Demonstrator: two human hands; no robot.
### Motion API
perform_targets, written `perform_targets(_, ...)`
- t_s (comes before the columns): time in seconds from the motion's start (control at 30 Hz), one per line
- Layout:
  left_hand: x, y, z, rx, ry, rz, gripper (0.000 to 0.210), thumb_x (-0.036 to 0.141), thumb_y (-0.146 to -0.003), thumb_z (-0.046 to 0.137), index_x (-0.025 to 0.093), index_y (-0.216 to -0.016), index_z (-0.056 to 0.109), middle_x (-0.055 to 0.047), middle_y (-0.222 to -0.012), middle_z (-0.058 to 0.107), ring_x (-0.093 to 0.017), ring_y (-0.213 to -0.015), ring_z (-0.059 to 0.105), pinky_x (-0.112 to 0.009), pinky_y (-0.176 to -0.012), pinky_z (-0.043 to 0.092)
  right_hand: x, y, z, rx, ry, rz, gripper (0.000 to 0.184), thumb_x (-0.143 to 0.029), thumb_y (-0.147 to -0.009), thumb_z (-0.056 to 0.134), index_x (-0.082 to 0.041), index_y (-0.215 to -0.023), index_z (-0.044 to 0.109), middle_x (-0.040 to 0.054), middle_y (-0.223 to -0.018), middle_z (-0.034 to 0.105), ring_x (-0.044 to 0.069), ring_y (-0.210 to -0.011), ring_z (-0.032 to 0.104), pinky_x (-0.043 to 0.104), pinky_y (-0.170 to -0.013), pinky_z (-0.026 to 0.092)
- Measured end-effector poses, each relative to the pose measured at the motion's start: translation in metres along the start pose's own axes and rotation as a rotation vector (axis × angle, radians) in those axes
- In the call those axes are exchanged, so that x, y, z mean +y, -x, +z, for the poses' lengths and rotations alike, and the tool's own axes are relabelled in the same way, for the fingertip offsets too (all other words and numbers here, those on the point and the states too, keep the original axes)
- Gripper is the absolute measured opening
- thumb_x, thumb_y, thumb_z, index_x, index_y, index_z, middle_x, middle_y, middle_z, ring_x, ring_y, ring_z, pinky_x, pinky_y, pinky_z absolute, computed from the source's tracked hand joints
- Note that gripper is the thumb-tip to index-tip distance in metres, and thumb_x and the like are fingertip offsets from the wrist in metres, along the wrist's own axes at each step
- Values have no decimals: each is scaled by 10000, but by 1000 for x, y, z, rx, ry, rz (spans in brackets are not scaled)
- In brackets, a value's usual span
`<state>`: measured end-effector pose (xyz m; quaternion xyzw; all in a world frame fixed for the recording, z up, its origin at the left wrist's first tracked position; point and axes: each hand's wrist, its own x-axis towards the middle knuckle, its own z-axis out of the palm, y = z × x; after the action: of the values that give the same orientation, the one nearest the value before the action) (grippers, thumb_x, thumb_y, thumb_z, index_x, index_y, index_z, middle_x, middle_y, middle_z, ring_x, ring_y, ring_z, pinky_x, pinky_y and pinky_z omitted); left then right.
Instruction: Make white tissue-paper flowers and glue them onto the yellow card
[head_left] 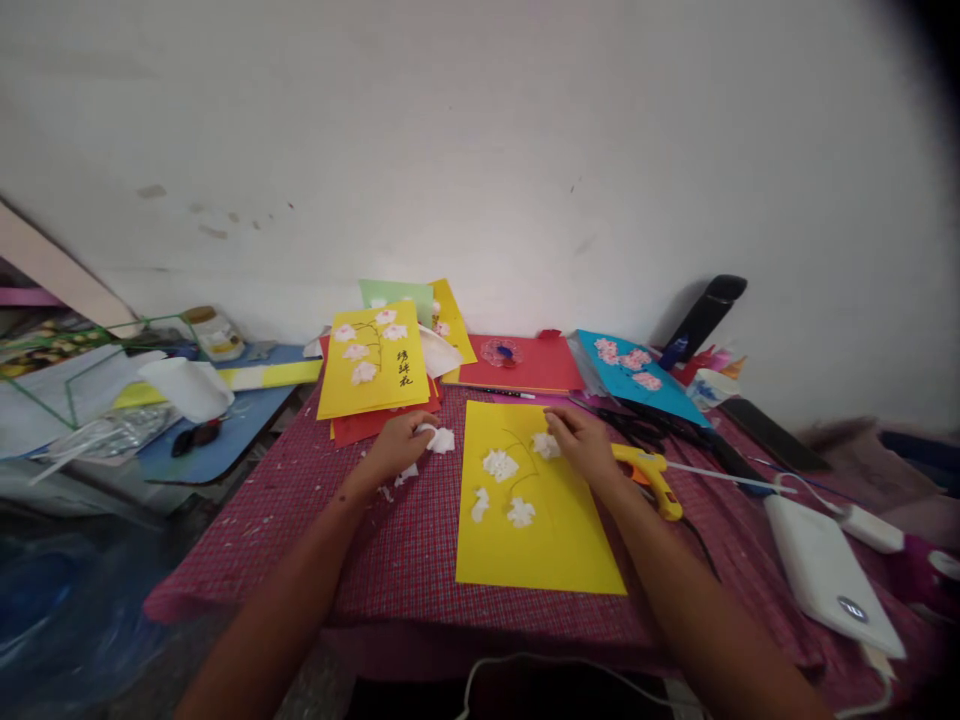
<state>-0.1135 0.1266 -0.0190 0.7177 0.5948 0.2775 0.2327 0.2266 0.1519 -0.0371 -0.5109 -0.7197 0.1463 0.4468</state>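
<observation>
Nearest us on our counter [300, 510] lies a yellow sheet [544, 555] with white paper flowers [499, 464]. Left of it, our left hand [396, 445] pinches a white paper piece [442, 441] between its fingers; our right hand [583, 447] has its fingers at the upper-right flower [544, 447], pinching or not we cannot tell. A glue gun [654, 477] lies beside it; behind, we see a yellow card [390, 388] and a blue card [622, 376].

Four White Blossoms [500, 464] on the Yellow Sheet [532, 560]

From here I count two hands [399, 444], five flowers [364, 373] and three written characters [404, 367] on the top yellow card [345, 402], three pink clusters [636, 359] on one blue sheet [679, 400], one glue gun [660, 487], one power bank [825, 565], one jar [216, 335].
</observation>
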Motion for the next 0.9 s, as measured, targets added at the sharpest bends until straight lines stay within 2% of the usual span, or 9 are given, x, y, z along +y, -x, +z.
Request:
perform_targets(0.13, -1, -1, -1, -6, 4, -23, 355, 349, -836, 512, 181, -1081, 706, -59, -1091, 748, -244, -1000, 681, -348, -918, 518, 3, 9, -12, -8, 7, 21, 286, -411, -926, 549, -192, -828, 704, 24, -715, 703, 199, -660, 642, 285, -618, 451)
perform_targets(0.3, -3, -1, -1, -8, -58, -10, 343, 373, -853, 507, 189, -1044, 724, -68, -1087, 752, -249, -995, 691, -350, -911, 521, -4, 10, -13, -47, -9, 17, 293, -426, -906, 580, -198, -762, 695, 6, -653, 664, 174, -590, 588, 272, -576, 406)
perform_targets(0.47, -4, -1, -1, -77, -136, 39, 349, 390, -860, 497, 216, -1045, 735, -66, -1088, 758, -251, -992, 695, -347, -916, 521, -9, 1, -17, 37, -26, 54, 298, -424, -893, 572, -188, -745, 678, 4, -629, 629, 165, -592, 554, 264, -579, 408)
perform_targets(0.6, -1, 0, -2, -158, -142, 64, 400, 430, -857, 503, 233, -1121, 731, -52, -1201, 731, -258, -1107, 663, -354, -1004, 494, -15, -15, -45, 146, -32, 119, 364, -437, -937, 457, -160, -821, 663, 12, -647, 616, 163, -592, 544, 254, -560, 419)
perform_targets(0.67, -1, 0, -4, -174, -161, 87, 417, 443, -856, 499, 236, -1131, 733, -52, -1214, 726, -265, -1129, 656, -368, -1024, 486, -21, -15, -68, 135, -15, 135, 339, -430, -921, 491, -155, -851, 677, 15, -671, 638, 160, -592, 556, 250, -560, 418)
perform_targets(0.7, -2, 0, -4, -168, -176, 106, 412, 443, -856, 497, 240, -1121, 739, -55, -1207, 728, -268, -1120, 660, -374, -1020, 489, -25, -11, -80, 86, 9, 143, 303, -417, -889, 549, -160, -807, 685, 14, -651, 640, 162, -580, 558, 249, -548, 404)
perform_targets(0.8, -7, -2, -5, -126, -217, 175, 384, 424, -864, 487, 243, -1072, 754, -64, -1164, 741, -273, -1080, 676, -370, -980, 506, -37, 17, -104, -298, 347, 143, 238, -349, -871, 572, -184, -770, 710, 40, -717, 702, 189, -645, 622, 257, -570, 384)
perform_targets(0.87, -10, -4, -5, -110, -250, 214, 369, 411, -871, 482, 234, -1046, 755, -72, -1132, 747, -275, -1058, 677, -367, -961, 504, -41, 44, -107, -452, 595, 189, 239, -332, -880, 561, -188, -771, 717, 76, -757, 734, 208, -638, 643, 276, -579, 387)
perform_targets(0.9, -11, -5, -6, -104, -269, 227, 366, 405, -874, 480, 227, -1039, 754, -78, -1123, 747, -277, -1050, 675, -370, -956, 499, -42, 57, -105, -484, 711, 225, 257, -335, -893, 546, -183, -786, 724, 104, -780, 744, 227, -651, 658, 289, -584, 397)
